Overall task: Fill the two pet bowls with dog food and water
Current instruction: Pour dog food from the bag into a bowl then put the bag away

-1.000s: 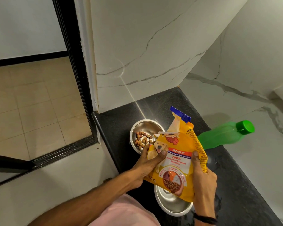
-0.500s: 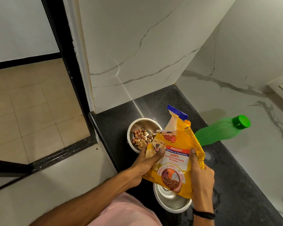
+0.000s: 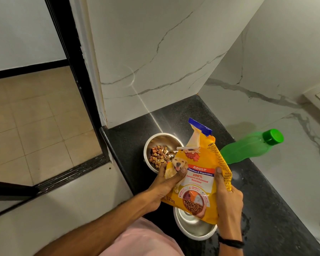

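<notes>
While a green bottle (image 3: 248,147) sits right of the yellow bag (image 3: 198,174), left hand (image 3: 166,183) and right hand (image 3: 228,198) clamp it, half-hiding the steel bowl (image 3: 194,234), kibble bowl (image 3: 150,143) left.

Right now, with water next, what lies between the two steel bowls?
The dog food bag, held by left hand and right hand, lies between kibble bowl and near bowl; head view.
</notes>
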